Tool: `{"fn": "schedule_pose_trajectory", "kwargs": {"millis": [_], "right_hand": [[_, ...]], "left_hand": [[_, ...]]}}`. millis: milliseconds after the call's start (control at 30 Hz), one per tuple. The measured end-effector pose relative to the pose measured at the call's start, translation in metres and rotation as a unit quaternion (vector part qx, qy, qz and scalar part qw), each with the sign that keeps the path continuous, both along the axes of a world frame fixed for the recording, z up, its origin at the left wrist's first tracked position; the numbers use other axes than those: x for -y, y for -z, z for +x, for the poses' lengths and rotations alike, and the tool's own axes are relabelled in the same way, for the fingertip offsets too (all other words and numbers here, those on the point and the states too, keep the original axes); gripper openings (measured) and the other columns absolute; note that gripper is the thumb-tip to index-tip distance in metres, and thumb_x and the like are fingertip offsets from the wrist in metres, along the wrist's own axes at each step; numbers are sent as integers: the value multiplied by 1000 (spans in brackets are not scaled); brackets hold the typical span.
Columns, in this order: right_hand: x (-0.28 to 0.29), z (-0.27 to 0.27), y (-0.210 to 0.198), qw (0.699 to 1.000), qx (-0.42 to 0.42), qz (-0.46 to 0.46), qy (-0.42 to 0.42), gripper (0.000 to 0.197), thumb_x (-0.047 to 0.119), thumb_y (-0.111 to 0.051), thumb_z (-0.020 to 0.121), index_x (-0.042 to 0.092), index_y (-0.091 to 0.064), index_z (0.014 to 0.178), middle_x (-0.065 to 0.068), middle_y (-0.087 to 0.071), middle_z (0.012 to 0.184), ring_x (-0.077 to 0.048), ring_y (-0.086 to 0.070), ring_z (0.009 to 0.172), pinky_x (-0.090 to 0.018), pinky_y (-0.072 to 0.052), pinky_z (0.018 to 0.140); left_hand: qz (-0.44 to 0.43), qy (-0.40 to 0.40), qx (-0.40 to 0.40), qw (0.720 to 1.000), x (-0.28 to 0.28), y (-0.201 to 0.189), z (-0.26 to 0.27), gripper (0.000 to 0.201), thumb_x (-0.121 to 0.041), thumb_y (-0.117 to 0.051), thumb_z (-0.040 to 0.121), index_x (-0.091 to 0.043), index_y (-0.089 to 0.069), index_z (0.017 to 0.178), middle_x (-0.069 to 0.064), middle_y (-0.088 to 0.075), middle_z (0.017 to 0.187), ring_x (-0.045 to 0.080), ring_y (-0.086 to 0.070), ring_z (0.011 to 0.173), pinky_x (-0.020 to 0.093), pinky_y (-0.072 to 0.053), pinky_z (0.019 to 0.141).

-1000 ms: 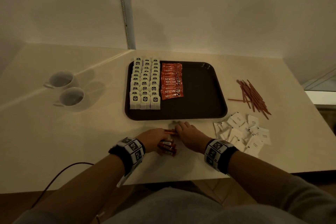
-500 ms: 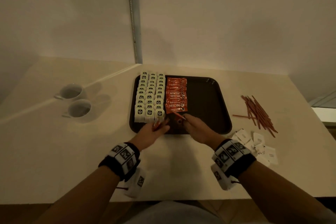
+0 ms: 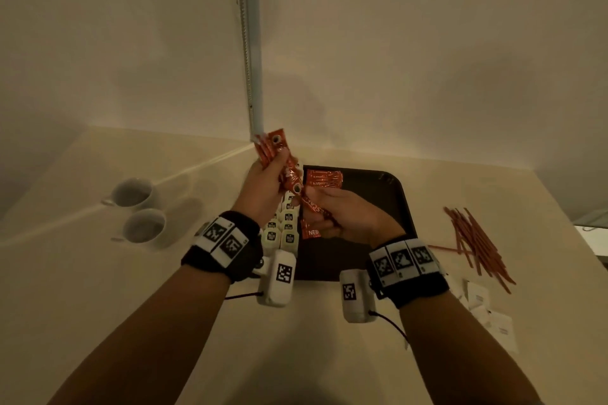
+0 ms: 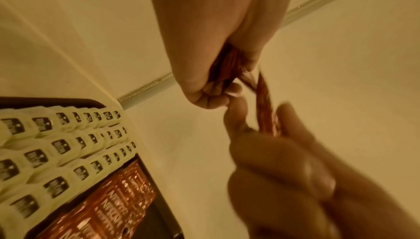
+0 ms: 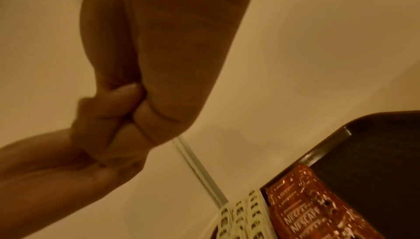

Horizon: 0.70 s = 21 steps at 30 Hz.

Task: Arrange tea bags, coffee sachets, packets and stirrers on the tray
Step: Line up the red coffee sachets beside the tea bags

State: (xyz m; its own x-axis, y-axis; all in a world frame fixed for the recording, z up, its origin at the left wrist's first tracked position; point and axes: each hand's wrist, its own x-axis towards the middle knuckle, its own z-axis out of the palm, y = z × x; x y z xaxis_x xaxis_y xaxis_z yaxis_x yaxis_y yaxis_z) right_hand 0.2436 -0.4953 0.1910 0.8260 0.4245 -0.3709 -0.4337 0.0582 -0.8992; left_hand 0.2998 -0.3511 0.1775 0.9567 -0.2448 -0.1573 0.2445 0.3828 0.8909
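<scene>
My left hand (image 3: 276,161) is raised over the tray's left side and grips a bundle of red coffee sachets (image 3: 273,148) that stick up past its fingers. My right hand (image 3: 324,220) pinches the lower end of one sachet (image 3: 309,202) that slants up to the bundle. In the left wrist view the left fingers (image 4: 211,90) curl round the sachets (image 4: 229,63). The dark tray (image 3: 394,200) holds rows of white tea bags (image 3: 286,230) on its left and a column of coffee sachets (image 3: 324,179) beside them. Red stirrers (image 3: 473,240) and white packets (image 3: 487,309) lie on the table to the right.
Two white cups (image 3: 135,194) (image 3: 146,225) stand on the table left of the tray. A metal strip (image 3: 250,43) runs up the wall corner behind it. The tray's right half (image 5: 363,153) is bare. The table's near edge lies below my forearms.
Both hands gathered sachets on the table in front of the tray, moved to its near edge, then lifted over the tray. The right hand now pinches one sachet from the bundle.
</scene>
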Motion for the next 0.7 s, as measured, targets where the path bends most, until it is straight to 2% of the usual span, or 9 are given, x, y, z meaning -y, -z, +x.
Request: {"fn": "schedule_pose_trajectory", "kwargs": {"millis": [100, 167, 233, 300, 367, 467, 533, 600, 700], "right_hand": [[7, 1, -3, 999, 22, -37, 28, 25, 27, -34, 101, 10, -52, 102, 1, -47, 67, -8, -40, 54, -15, -33, 46], [12, 2, -3, 992, 70, -91, 57, 26, 27, -38, 100, 12, -59, 102, 1, -63, 79, -17, -59, 75, -24, -48, 66], [14, 3, -3, 982, 107, -113, 106, 24, 27, -44, 97, 19, -66, 99, 5, -70, 93, -19, -65, 96, -33, -50, 87], [14, 4, -6, 973, 133, -96, 162, 22, 24, -47, 96, 17, -69, 99, 3, -72, 93, -13, -67, 91, -29, -51, 82], [13, 6, -8, 961, 158, -98, 205, 19, 21, -51, 95, 14, -69, 99, -1, -72, 90, -14, -68, 84, -28, -53, 76], [14, 11, -10, 947, 180, -98, 247, 12, 15, -61, 88, 9, -66, 97, -12, -70, 92, -24, -67, 84, -42, -55, 83], [13, 14, -11, 944, 184, -80, 261, 15, 11, -65, 85, 6, -59, 98, -15, -69, 93, -29, -68, 86, -45, -55, 83], [11, 15, -11, 941, 190, -54, 276, 25, 7, -66, 84, 10, -53, 106, -11, -69, 89, -29, -69, 88, -43, -57, 80], [11, 15, -5, 935, 200, -24, 293, 42, 2, -63, 86, 23, -51, 120, -6, -65, 87, -20, -68, 86, -36, -58, 78]], "left_hand": [[-37, -32, 14, 999, -10, -9, 8, 15, -13, -38, 101, -10, -53, 101, 2, -69, 88, 16, -69, 81, 33, -56, 76], [-29, -38, 15, 999, -16, -11, 7, 12, -9, -40, 100, -10, -51, 101, -1, -65, 76, 13, -67, 69, 33, -56, 78], [10, -23, 9, 1000, -20, -10, 1, 9, -11, -47, 98, -13, -55, 99, -2, -52, 65, 7, -57, 56, 34, -58, 78], [79, 4, 14, 997, -19, -9, -8, 6, -20, -56, 93, -16, -61, 94, -4, -45, 60, 2, -50, 50, 32, -56, 74], [134, 27, 31, 990, -13, -9, -16, 8, -23, -63, 87, -15, -62, 89, -7, -56, 60, 0, -55, 51, 27, -54, 71], [180, 62, 53, 980, 0, -7, -24, 11, -19, -72, 80, -15, -64, 87, -15, -68, 67, -4, -64, 66, 18, -53, 63], [190, 77, 51, 978, 6, -5, -26, 17, -17, -74, 78, -16, -65, 92, -12, -71, 73, -2, -67, 70, 13, -49, 58], [192, 70, 48, 978, 8, -5, -25, 22, -16, -74, 78, -16, -67, 98, -6, -73, 83, -1, -68, 73, 12, -48, 57], [190, 42, 45, 980, 8, -9, -21, 21, -17, -73, 80, -15, -68, 100, -3, -72, 90, 1, -69, 79, 14, -51, 60]]}}
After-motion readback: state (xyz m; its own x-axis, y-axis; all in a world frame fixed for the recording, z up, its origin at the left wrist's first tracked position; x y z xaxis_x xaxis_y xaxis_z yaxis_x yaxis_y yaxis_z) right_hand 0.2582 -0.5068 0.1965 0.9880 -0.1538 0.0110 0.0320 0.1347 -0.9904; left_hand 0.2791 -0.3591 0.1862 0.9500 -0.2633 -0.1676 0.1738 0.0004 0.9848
